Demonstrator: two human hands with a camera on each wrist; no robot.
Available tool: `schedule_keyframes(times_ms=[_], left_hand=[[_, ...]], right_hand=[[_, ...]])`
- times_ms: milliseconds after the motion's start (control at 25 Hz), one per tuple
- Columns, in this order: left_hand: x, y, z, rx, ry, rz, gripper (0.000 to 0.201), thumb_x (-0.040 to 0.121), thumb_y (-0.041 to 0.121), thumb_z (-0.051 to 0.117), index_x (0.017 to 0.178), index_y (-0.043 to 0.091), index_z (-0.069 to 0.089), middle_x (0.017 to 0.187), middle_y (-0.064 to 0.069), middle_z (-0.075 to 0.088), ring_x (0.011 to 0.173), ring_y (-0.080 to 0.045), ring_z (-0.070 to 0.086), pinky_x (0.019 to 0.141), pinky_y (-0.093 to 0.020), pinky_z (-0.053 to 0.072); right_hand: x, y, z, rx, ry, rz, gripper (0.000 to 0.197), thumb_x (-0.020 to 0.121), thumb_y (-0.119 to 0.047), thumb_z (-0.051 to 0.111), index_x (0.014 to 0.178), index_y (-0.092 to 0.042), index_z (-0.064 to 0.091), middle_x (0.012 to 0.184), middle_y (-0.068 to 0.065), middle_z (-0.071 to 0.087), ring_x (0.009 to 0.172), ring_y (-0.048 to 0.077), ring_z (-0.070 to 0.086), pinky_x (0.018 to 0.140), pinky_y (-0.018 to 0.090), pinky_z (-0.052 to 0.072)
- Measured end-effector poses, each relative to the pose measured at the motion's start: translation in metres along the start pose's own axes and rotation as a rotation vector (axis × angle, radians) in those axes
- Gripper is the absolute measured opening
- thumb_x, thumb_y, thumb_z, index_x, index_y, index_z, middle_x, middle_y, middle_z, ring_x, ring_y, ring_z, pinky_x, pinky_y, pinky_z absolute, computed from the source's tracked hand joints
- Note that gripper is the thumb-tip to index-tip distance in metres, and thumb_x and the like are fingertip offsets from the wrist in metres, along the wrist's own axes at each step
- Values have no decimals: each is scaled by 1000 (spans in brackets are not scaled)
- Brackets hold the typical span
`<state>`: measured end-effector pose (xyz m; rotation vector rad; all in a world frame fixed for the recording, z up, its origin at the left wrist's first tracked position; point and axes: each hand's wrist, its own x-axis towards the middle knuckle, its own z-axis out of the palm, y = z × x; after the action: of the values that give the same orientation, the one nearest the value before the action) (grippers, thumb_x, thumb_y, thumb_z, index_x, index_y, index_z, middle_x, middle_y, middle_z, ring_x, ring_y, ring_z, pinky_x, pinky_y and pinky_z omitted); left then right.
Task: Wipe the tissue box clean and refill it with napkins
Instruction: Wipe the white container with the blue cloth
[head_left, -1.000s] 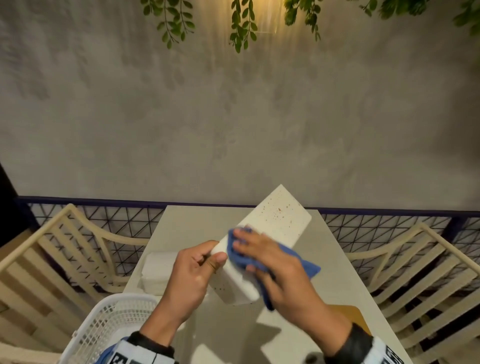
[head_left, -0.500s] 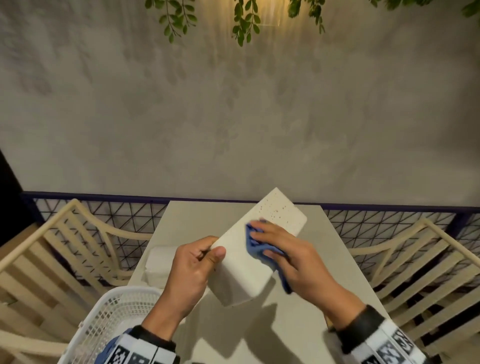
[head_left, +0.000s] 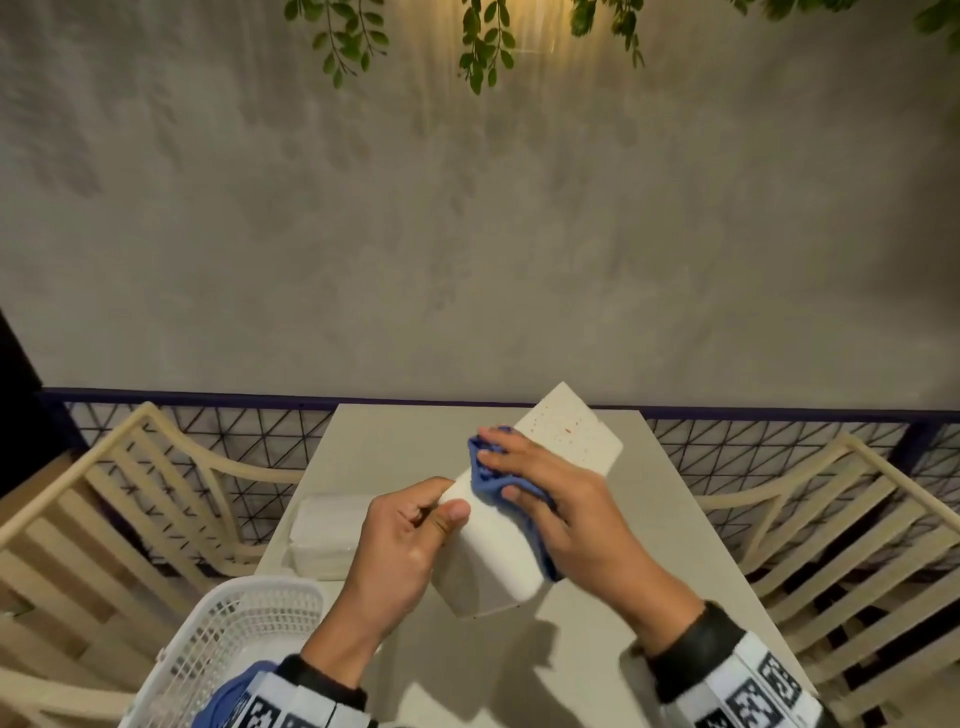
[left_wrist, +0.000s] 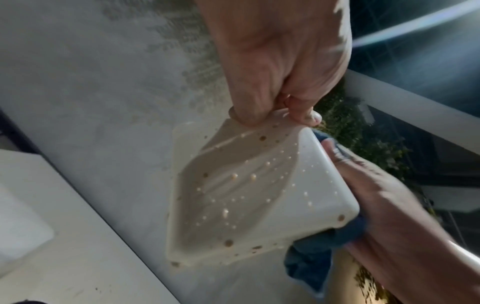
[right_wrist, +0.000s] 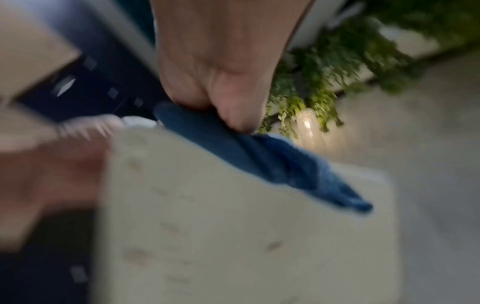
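Blue cloth (head_left: 491, 475), soft and bunched, sits under the right hand (head_left: 561, 499), whose fingers curl over it and press it against the upper face of the tissue box (head_left: 519, 509). The left hand (head_left: 405, 551) clasps the box's near end, thumb on top and fingers wrapped beneath, holding it tilted off the desk (head_left: 395, 441) with its far end pointing toward one o'clock. In the left wrist view the box (left_wrist: 246, 185) shows as a smooth, pale, hard-looking shell with rounded corners, flecked with small brown and cream speckles; whether these are pattern or dirt cannot be told. The right wrist view is blurred, but the cloth (right_wrist: 259, 156) reads as a thick, terry-like fabric draped over the box's edge.

By the look of things, the task is in its first half: wiping is under way, with the cloth about midway along the box and the far end not yet covered. No napkins are seen in the box, so the refill seems still to come.

At nine o'clock from the hands a white stack of napkins (head_left: 324, 535) lies flat on the desk, soft-edged and rectangular. At seven o'clock stands a white plastic basket (head_left: 234, 634) with perforated lattice walls. Cream slatted chairs (head_left: 104, 519) flank the desk, and a dark wire-mesh fence (head_left: 218, 447) runs behind it.
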<state>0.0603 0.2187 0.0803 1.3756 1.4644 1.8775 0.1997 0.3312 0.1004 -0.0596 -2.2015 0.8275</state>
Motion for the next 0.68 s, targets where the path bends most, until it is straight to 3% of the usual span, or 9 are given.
schedule_keyframes(times_ms=[120,200,320,440,520,600,680], left_hand=[[-2,-1,3,15,-31,-1,31,70,44,58,69,13,66,58,9,58,58,1,46,53,-13,35],[-5,-3,3,-1,-40,-13,41,69,49,62,75,9,68,61,7,61,61,0,50,55,-13,39],[-4,-4,4,-4,-39,5,38,72,43,60,86,10,70,73,0,69,72,-6,59,64,-20,46],[-7,-6,2,4,-30,-19,38,71,44,58,81,8,68,63,4,61,63,-5,50,56,-18,38],[-9,-5,0,8,-25,5,42,72,44,58,78,3,66,62,-7,61,64,-11,49,58,-25,37],[-10,-5,-2,10,-35,24,54,73,51,61,75,-3,65,64,-18,60,65,-17,49,59,-28,36],[-11,-5,-2,9,-38,40,70,70,63,60,73,-6,61,62,-15,56,63,-16,44,57,-26,33]], right_hand=[[2,1,-1,36,-7,40,30,92,-31,53,117,-16,62,134,-11,50,130,3,42,110,25,34],[1,1,5,19,32,64,27,91,-25,54,115,-17,63,131,-16,50,128,-5,41,109,30,34],[3,0,6,49,1,-31,29,93,-26,53,115,-10,63,131,-6,53,129,2,43,111,28,33],[4,1,7,-23,32,92,30,91,-22,54,116,-8,63,130,-12,49,126,-13,38,110,22,32],[0,-5,8,-26,15,18,36,94,-33,49,119,-9,61,134,-7,49,131,-3,38,112,20,28],[-1,-13,4,-148,-121,-25,43,95,-44,40,131,-23,50,146,-11,36,139,6,27,117,26,17],[-1,-17,0,-340,-196,37,51,91,-58,33,139,-43,26,151,-25,9,143,2,5,118,27,-1]])
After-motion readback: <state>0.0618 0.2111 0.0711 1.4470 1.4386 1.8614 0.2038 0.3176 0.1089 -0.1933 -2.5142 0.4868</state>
